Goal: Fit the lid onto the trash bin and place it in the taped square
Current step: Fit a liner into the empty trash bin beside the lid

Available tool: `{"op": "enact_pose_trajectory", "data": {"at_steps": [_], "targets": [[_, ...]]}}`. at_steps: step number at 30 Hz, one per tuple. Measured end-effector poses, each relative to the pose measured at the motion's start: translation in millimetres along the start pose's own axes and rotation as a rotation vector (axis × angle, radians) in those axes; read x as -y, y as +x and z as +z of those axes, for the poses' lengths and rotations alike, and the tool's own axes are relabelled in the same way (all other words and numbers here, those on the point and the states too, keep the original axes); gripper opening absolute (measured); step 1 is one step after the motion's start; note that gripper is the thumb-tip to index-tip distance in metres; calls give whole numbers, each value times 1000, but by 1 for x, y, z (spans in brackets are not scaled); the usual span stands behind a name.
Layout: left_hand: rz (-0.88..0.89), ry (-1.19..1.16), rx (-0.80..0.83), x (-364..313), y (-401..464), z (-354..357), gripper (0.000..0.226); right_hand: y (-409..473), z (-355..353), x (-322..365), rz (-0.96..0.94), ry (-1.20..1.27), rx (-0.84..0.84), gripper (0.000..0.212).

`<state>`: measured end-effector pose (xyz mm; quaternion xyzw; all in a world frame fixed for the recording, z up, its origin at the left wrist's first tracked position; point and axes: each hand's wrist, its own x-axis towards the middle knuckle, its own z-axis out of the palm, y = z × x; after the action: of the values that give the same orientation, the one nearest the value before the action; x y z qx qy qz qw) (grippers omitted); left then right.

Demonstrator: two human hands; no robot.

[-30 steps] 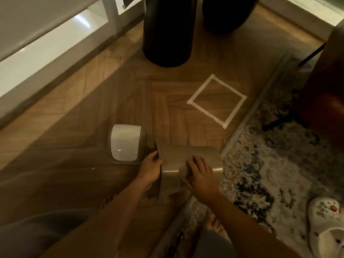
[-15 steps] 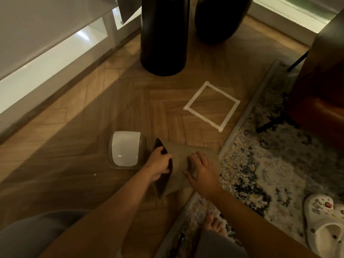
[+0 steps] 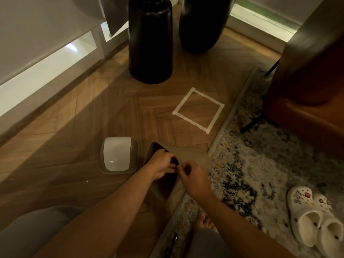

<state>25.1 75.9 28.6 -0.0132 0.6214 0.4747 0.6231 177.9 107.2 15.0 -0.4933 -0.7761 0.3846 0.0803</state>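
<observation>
Foot: my bare foot (image 3: pixel 203 223) is at the bottom of the view, right on the rug's near edge.
Left hand: my left hand (image 3: pixel 161 165) is curled over the bin's rim, fingers dipping into the dark opening, so it's got a grip on the rim.
Right hand: my right hand (image 3: pixel 192 176) is just beside the left one, fingers pinched on the same rim from the outside. The two hands are pretty much touching.
Trash bin: the tan trash bin (image 3: pixel 188 159) is tilted, its open mouth turned toward me and to the left, bottom end pointing at the rug. Can't tell if it's resting on the floor or lifted.
Lid: the lid (image 3: pixel 117 155), white flap in a grey-brown frame, sits flat on the wood floor (image 3: pixel 74 146) just left of the bin, not on it yet.
Rug: patterned rug (image 3: pixel 260 174) on the right, with a pair of white clogs (image 3: pixel 314 218) on it.
Taped square: the taped square (image 3: pixel 198 110) is further out on the floor, nothing in it, well apart from the bin.
Far end: two big dark vases (image 3: pixel 150 40) stand past the square, and a brown chair (image 3: pixel 307 81) is off to the right.
</observation>
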Motion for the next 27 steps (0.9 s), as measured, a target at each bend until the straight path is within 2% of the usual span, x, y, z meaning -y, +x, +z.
{"op": "enact_pose_trajectory", "data": {"at_steps": [4,10,16,20,25,27], "targets": [[-3,-5,-1,0,1,-8,30,1,-1,0,-7,29,31,17],[64,104,-100,4,3,-36,41,11,-22,2,7,12,74,17],[216,510,-276,5,-6,-70,47,20,-55,12,26,42,86,23],[288,668,-309,15,-24,-85,55,12,-66,12,61,96,70,23],[308,768,-335,27,-30,-89,44,-1,-60,3,194,254,20,25],[307,859,-319,31,-29,-93,31,-4,-57,-1,250,337,10,29]]}}
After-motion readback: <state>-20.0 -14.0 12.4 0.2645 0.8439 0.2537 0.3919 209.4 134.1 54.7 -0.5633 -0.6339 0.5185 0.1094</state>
